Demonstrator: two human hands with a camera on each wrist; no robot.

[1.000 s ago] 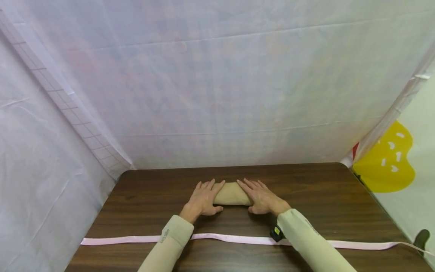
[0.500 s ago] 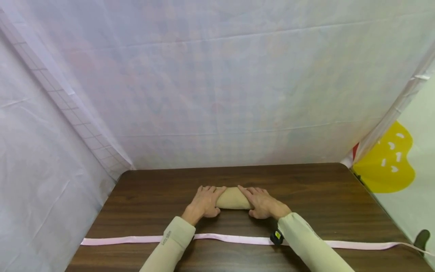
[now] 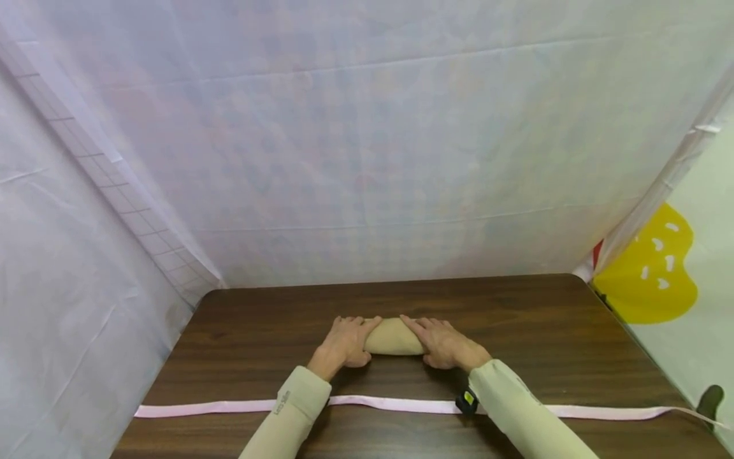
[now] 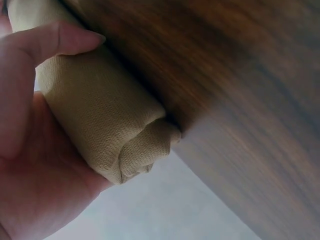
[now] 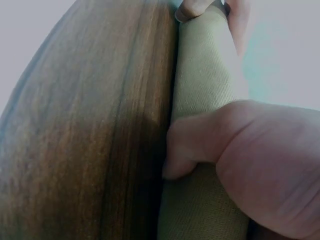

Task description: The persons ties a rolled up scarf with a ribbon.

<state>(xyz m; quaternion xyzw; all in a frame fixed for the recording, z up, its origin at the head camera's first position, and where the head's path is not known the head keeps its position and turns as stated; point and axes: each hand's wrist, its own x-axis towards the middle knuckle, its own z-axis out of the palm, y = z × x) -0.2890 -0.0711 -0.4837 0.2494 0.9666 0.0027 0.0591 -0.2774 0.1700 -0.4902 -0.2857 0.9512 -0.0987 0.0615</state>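
A rolled-up beige cloth (image 3: 394, 336) lies crosswise on the dark wooden table, towards its far side. My left hand (image 3: 346, 342) grips the roll's left part, thumb on the near side and fingers over the top. On the right part, my right hand (image 3: 443, 342) holds it the same way. The left wrist view shows the left thumb (image 4: 75, 40) pressed on the fabric and the folded end of the roll (image 4: 145, 150) sticking out past the palm. In the right wrist view the right thumb (image 5: 187, 142) bends over the cloth; the fingers are mostly hidden there.
A pale pink ribbon (image 3: 395, 403) runs across the table (image 3: 258, 331) in front of the hands, under both forearms. A black device with a yellow-green label (image 3: 467, 400) sits at the right wrist. White sheeting (image 3: 367, 159) hangs behind the table's far edge.
Both hands and the roll have come slightly towards the near side. The fingers, more spread at first, have bent further over the cloth, and the left thumb has tucked in against it.
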